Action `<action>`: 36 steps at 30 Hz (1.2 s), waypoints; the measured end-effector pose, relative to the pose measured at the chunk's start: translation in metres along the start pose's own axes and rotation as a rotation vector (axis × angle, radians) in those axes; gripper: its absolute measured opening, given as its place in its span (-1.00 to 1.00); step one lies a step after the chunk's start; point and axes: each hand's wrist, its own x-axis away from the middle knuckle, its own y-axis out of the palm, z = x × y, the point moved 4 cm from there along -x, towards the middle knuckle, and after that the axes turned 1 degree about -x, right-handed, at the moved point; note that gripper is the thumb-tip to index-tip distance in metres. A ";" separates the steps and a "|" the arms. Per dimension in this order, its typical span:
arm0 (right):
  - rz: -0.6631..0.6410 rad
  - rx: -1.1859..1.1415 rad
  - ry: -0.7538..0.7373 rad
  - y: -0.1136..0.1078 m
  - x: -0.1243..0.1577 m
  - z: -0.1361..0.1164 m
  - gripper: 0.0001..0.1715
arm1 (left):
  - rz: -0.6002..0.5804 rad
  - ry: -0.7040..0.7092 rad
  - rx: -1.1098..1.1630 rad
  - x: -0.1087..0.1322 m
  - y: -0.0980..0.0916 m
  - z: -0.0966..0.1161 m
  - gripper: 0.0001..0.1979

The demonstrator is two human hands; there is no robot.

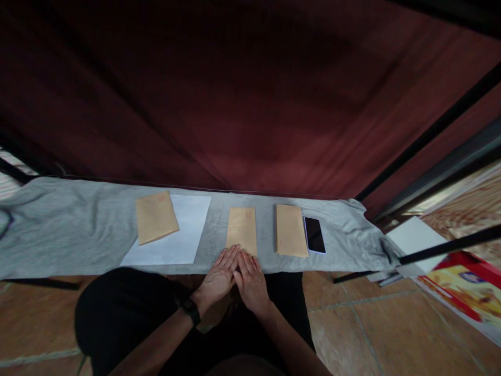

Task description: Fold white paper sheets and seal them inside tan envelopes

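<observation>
A tan paper envelope point(241, 227) lies flat in the middle of the grey cloth, with faint reddish print near its top right. My left hand point(219, 275) rests at its near edge, fingers stretched out and nothing held. Right beside it, my right hand point(252, 282) has its fingers extended over the envelope's near end, which they partly hide. The two hands touch each other. To the right lies a thick stack of tan envelopes point(290, 231). On the left, another tan envelope point(155, 218) lies askew, partly over a white sheet of paper point(183, 245).
A dark-screened phone point(314, 235) lies just right of the stack. Grey cloth point(97, 209) covers the narrow bench, backed by a dark red hanging point(250, 130). Dark metal bars point(438, 125) run along the right. A red and yellow box point(469, 287) stands on the lower right.
</observation>
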 end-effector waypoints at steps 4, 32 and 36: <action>-0.003 0.045 -0.016 -0.002 0.010 0.010 -0.38 | 0.002 -0.029 0.028 0.004 -0.002 0.000 -0.29; 0.007 0.038 0.070 -0.005 0.000 0.017 -0.47 | 0.031 -0.120 -0.001 0.002 0.003 0.037 -0.16; 0.011 0.061 0.066 -0.003 0.003 0.021 -0.46 | 0.018 -0.130 -0.006 0.003 0.001 0.038 -0.09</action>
